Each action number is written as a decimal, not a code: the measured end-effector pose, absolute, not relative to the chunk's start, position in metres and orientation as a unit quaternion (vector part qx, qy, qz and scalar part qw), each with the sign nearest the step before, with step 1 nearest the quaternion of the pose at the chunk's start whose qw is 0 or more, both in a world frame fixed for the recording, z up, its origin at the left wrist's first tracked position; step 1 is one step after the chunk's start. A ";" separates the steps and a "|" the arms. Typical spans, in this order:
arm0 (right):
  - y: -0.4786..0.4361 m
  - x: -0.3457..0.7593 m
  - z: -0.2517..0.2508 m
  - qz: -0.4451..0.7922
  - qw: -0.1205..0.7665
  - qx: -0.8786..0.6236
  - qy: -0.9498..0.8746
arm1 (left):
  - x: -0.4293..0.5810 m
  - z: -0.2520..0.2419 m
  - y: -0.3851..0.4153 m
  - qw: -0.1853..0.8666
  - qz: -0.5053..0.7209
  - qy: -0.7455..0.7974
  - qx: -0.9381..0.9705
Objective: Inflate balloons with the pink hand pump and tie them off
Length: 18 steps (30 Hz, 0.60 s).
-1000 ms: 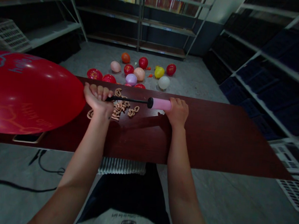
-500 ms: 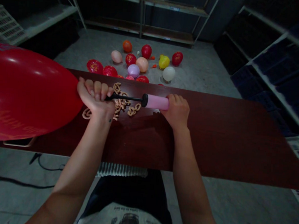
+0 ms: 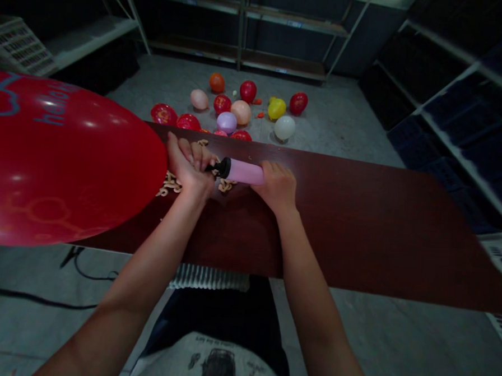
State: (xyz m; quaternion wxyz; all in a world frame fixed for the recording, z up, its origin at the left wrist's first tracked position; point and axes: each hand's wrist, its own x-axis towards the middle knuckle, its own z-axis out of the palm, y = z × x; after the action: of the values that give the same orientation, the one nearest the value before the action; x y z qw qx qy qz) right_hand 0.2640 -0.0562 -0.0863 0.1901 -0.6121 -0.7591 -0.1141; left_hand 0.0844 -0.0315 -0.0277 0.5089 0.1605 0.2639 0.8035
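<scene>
A big red balloon (image 3: 63, 161) hangs over the table's (image 3: 379, 228) left end, its neck clenched in the left hand (image 3: 189, 165). The right hand (image 3: 278, 186) grips a pink pump (image 3: 243, 171) near the far edge, above loose beige balloons (image 3: 171, 184).

A large, taut red balloon (image 3: 62, 164) with printed lettering lies sideways, its neck meeting a horizontal pink hand pump (image 3: 241, 172), plunger pushed in.
</scene>
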 end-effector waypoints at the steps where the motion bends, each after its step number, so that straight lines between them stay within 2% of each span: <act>1: -0.055 0.264 -0.087 -0.117 0.192 -0.612 -0.758 | 0.084 -0.028 -0.031 0.508 0.807 0.257 0.158; 18: -0.060 0.320 -0.084 -0.169 0.187 -0.675 -0.693 | 0.033 -0.024 -0.024 0.506 0.816 0.224 0.167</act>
State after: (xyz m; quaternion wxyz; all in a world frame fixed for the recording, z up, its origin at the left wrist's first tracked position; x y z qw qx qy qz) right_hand 0.3203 -0.0602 -0.0835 0.1868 -0.6753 -0.6932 -0.1690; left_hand 0.0326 -0.0239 -0.0244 0.5061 0.1671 0.2243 0.8159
